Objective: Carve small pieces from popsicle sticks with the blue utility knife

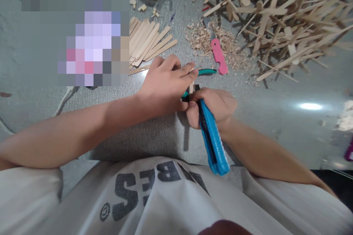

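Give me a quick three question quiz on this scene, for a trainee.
1. True or false: the right hand grips a blue utility knife.
2. What lies by the wood shavings? A: pink-handled tool; B: spoon; C: phone.
3. Fill in: the ___ hand holds the short stick at the blade.
Key: 1 true; 2 A; 3 left hand.

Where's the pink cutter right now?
Head view: the pink cutter lies on wood shavings beyond the right hand, between the fanned craft sticks and the big stick pile.
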`<state>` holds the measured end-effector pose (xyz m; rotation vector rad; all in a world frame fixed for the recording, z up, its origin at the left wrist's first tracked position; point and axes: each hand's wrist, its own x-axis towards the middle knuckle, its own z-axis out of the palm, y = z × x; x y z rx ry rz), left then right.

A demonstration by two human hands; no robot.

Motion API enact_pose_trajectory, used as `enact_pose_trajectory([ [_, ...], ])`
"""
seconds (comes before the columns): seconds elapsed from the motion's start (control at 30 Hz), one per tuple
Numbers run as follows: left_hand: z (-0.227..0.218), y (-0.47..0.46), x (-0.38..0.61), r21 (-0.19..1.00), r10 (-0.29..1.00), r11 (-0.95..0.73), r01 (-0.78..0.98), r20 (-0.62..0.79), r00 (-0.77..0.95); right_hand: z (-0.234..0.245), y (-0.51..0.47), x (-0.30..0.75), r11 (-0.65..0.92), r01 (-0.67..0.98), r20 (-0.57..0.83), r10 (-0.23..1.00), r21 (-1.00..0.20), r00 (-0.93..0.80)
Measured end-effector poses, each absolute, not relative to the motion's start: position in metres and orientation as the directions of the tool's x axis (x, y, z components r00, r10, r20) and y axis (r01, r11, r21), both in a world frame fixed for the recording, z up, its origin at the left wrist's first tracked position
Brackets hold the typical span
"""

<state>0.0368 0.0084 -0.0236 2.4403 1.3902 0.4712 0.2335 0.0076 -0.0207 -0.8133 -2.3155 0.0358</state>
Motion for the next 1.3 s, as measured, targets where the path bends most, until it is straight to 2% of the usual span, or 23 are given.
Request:
enact_pose_trajectory([
  [1.17,-0.0287,0.0068,0.0355,0.469,0.865,-0.494,0.733,0.183,0.466,-0.0186,0.0105,0.2301,0.840,0.481,0.644,0.516,-0.251,-0.565],
  [1.3,-0.0274,0.0080,0.0350,0.440,0.857,-0.505,0.743,0.151,0.493,-0.0171,0.0107,0.2318,0.840,0.483,0.632,0.518,-0.248,-0.576],
])
